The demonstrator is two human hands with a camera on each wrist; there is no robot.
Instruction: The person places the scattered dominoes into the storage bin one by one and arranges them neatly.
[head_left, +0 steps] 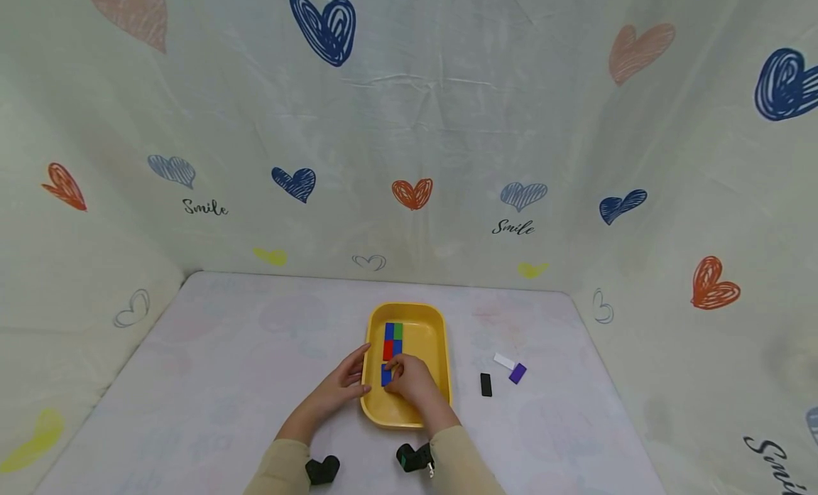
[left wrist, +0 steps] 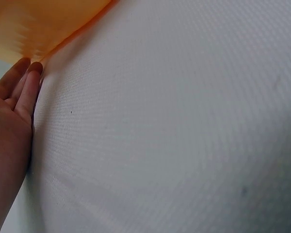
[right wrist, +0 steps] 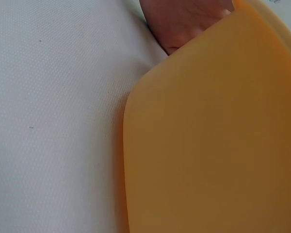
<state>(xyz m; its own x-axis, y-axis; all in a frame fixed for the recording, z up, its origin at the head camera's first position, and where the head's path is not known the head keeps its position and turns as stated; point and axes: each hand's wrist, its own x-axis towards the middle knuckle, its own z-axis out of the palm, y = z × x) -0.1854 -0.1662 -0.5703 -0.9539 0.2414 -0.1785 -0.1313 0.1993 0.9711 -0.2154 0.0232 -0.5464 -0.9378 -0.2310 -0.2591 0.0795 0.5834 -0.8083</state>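
Yellow tray: on the white table [head_left: 243, 353], long side running near to far; bare floor shows along its right half [head_left: 427, 339].
Block group: four blocks in the left-centre part of the tray, set two by two. Far row, far blue block [head_left: 389, 331] at left and green block [head_left: 398, 331] at right; near row, red block [head_left: 388, 350] at left and second blue block [head_left: 397, 347] at right.
Near blue block: inside the tray, just to the near side of the red block [head_left: 386, 376]; partly covered by the right hand.
Right hand: reaches over the near right part of the tray [head_left: 414, 383]; thumb and index finger pinch the near blue block. In the right wrist view the tray wall hides the fingertips.
Left hand: at the tray's left side [head_left: 336, 388], fingers extended and resting against the outer wall, thumb spread apart from them; nothing gripped.
Loose blocks: on the table to the right of the tray. Black block [head_left: 486, 384] nearest the tray; white block [head_left: 504, 361] farther off, with purple block [head_left: 517, 373] at its right end. Contact between those two: cannot tell.
Wrists: beige sleeves [head_left: 463, 459], dark wrist devices [head_left: 322, 470].
Backdrop: pale heart-printed cloth [head_left: 460, 140] beyond the table.
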